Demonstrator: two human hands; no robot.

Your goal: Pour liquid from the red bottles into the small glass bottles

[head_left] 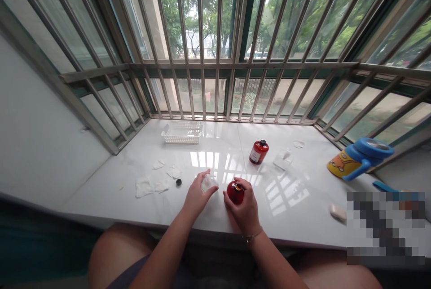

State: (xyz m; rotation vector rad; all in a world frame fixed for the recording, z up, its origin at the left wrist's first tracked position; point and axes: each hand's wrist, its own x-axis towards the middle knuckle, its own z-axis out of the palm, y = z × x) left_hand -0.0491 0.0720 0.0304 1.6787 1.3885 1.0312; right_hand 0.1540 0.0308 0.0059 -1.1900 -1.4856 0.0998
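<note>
My left hand is closed around a small clear, whitish container, partly hidden by the fingers. My right hand grips a round red bottle whose open neck faces up, with no cap on it. To the left of my left hand lies a loose black cap. Beyond my right hand stands a second red bottle with a black cap and a pale label. A clear object sits to the right of that bottle on white paper or tissue.
Crumpled white tissues lie on the left of the glossy white ledge. A white perforated basket stands at the back. On the right are a blue and yellow jug-like cup and a pale oval object. Barred windows enclose the ledge.
</note>
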